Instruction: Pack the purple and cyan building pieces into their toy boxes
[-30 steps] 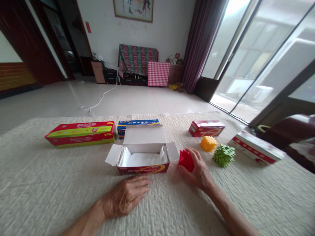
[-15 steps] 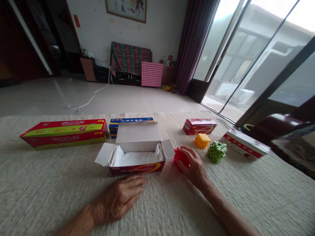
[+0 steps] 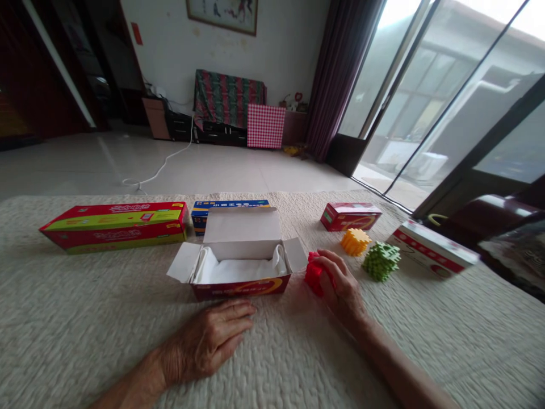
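Note:
An opened dark red box (image 3: pixel 242 287) stands in the middle, its flaps spread and a white lining (image 3: pixel 240 271) inside. My left hand (image 3: pixel 217 335) lies flat on the quilted cloth (image 3: pixel 272 363) in front of it, holding nothing. To the right of the box, the fingers of my right hand (image 3: pixel 340 287) are wrapped round a red toothed piece (image 3: pixel 314 274), which rests on the cloth. A yellow toothed piece (image 3: pixel 355 242) and a green spiky piece (image 3: pixel 381 261) sit beyond that hand to the right.
A long red and green box (image 3: pixel 117 226) lies at the left, with a blue box (image 3: pixel 200 218) behind the opened one. At the right are a small closed red box (image 3: pixel 351 217) and a white and red box (image 3: pixel 434 248). Glass doors (image 3: pixel 426 102) stand beyond.
The view has shifted a little, so everything appears slightly to the right. My right hand still grips the red piece, and my left hand rests in the same place.

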Demonstrator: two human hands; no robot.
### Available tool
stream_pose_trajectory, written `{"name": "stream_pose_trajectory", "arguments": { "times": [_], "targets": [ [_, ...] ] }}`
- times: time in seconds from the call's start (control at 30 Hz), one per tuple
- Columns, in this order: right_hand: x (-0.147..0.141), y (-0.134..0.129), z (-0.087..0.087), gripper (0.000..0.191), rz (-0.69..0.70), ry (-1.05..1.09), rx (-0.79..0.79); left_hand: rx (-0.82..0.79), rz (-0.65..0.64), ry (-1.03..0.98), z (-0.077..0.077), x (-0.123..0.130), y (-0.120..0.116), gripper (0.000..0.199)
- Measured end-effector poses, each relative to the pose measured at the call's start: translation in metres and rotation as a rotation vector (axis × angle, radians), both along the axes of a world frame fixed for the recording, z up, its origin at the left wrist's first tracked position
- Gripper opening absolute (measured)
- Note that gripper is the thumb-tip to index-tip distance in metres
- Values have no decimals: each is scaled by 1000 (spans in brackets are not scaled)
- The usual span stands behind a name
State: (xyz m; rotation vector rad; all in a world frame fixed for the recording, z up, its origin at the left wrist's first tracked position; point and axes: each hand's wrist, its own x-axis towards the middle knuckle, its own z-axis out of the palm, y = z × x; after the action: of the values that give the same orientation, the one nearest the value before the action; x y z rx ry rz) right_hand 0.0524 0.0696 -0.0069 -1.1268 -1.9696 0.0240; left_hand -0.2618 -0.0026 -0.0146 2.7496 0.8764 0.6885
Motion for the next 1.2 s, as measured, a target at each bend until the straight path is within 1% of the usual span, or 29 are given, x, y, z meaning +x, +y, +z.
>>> {"name": "stream_pose_trajectory", "arguments": {
  "times": [0.1,0.17,0.23,0.3,0.4,0.5,0.6,0.67,0.7,0.73,0.77,0.87,0.93,1.0,1.07,1.2],
  "targets": [
    [2,1,-4,26,-56,26,13,1,4,-11,-2,-1,0,34],
    [4,2,-4,26,-56,33,13,-6,5,-10,-3,-2,0,35],
    [5,1,0,26,-37,48,55,-6,10,-9,-5,-2,0,36],
    [6,-3,8,26,-22,74,136,-5,20,-7,-7,-3,0,37],
    [6,-16,16,32,49,63,194,-18,30,11,-12,-5,0,37],
    [7,-34,14,36,182,-80,152,-10,30,23,-16,-6,1,38],
    [11,-50,6,34,254,-266,38,25,23,4,-19,-8,3,40],
    [15,-56,1,36,275,-301,-32,43,22,-9,-20,-8,4,41],
    [16,-57,0,38,274,-277,-42,50,20,-14,-21,-8,4,41],
    [18,-57,-1,39,255,-227,-38,56,20,-16,-21,-9,4,41],
    [20,-56,-2,40,206,-155,-25,61,18,-18,-21,-9,4,41],
    [23,-48,-4,39,-46,44,0,59,21,-13,-20,-9,4,40],
    [24,-41,-5,46,-165,68,-64,47,24,-8,-20,-9,4,40],
    [25,-36,-7,52,-195,32,-156,33,25,-13,-19,-8,3,40],
    [27,-32,-11,48,-199,8,-206,10,26,-23,-17,-7,2,40],
    [30,-26,-20,29,-194,-7,-162,-34,37,-37,-13,-5,0,38]
  ]
}}
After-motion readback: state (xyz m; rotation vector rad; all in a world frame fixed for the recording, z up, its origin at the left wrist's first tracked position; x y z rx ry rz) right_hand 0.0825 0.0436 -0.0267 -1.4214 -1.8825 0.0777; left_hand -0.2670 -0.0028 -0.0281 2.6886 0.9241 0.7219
